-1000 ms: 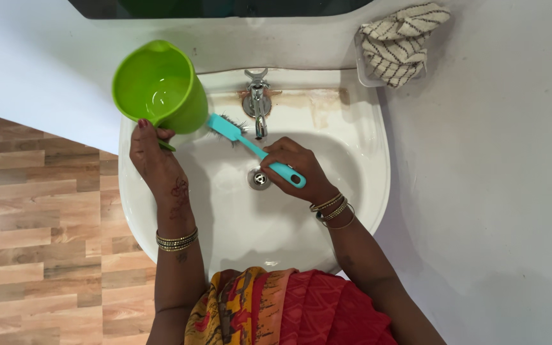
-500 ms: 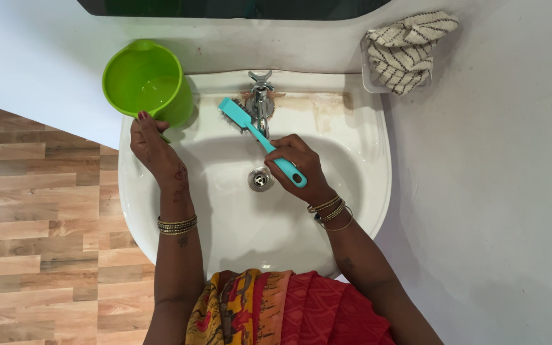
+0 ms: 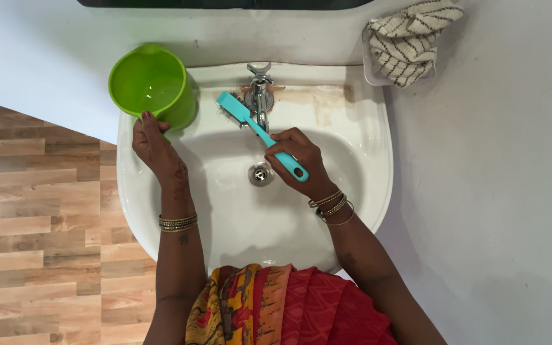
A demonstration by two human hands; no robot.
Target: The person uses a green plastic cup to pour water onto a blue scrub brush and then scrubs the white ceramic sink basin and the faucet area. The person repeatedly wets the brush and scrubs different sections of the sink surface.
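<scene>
Hands are seen over a white sink (image 3: 359, 191) in the middle of the frame. The right hand (image 3: 298, 160) is closed around the handle of a teal brush (image 3: 260, 134). The brush is held slanted, with its handle end low and to the right. Its bristle head is pointed to the upper left and is placed just beside the base of the silver tap (image 3: 260, 89), at the back ledge of the sink. Brown stains are seen on that ledge, to the right of the tap.

The left hand (image 3: 154, 150) is closed on the handle of a green jug (image 3: 151, 83). The jug is kept at the upper left of the frame, at the back left corner of the sink. A little water is seen at its bottom.

The round metal drain (image 3: 261, 174) is seen in the bowl, just left of the right hand. A striped cloth (image 3: 413, 38), white with dark lines, is bunched in a small clear tray at the upper right, on the grey counter (image 3: 499, 191). Wooden floor (image 3: 39, 243) is seen at the lower left. Bangles are worn on both wrists.
</scene>
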